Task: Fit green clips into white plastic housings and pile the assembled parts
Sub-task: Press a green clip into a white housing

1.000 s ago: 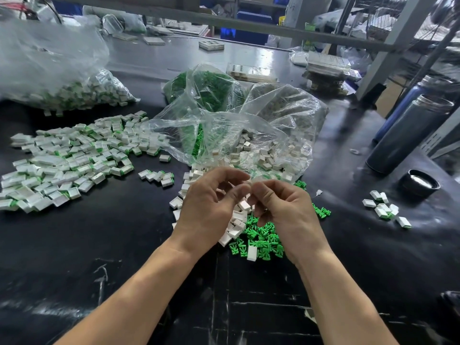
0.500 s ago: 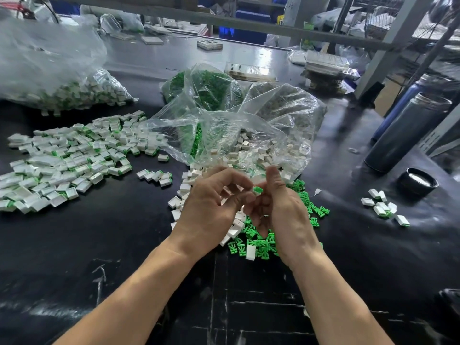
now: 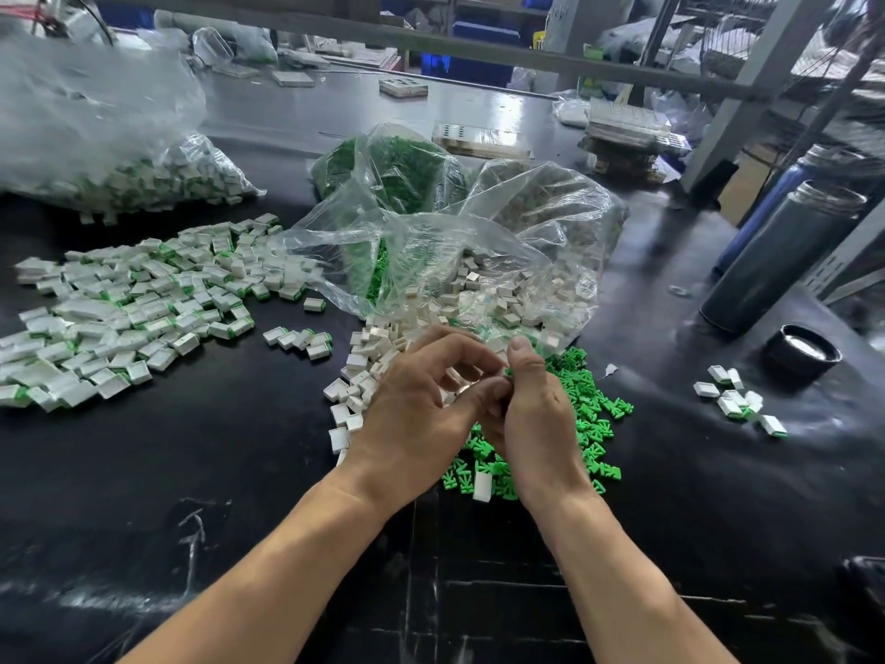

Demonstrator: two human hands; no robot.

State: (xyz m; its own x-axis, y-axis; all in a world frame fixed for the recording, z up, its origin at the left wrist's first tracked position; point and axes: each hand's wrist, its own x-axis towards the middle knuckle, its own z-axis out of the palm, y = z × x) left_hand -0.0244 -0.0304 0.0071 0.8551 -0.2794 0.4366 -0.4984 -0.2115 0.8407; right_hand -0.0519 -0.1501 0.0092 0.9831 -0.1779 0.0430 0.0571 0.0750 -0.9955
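Both forearms enter from the bottom edge and converge at mid-frame over the black table [image 3: 239,472]. Left hand [image 3: 416,414]: back toward the camera, fingers curled, index arched over toward the right hand, thumb tip pressed against the right hand's fingers. Right hand [image 3: 536,424]: rolled so its thumb side faces up, thumb upright and pressed forward, fingers folded underneath. The two hands meet at the fingertips — a sliver of green shows beside the right thumb, but the part pinched there is mostly hidden, so what each hand holds cannot be told apart.

Under and right of the hands, loose clips [image 3: 589,414] lie scattered on the table. Bare housings [image 3: 364,371] spill from the open bag [image 3: 479,261] just beyond the left hand. The pile [image 3: 129,309] of assembled parts spreads at left, well apart from the hands; a smaller cluster [image 3: 299,337] sits between pile and housings. A few more assembled parts [image 3: 737,400] lie at right, near a black cap [image 3: 802,354] and a dark flask [image 3: 785,261].
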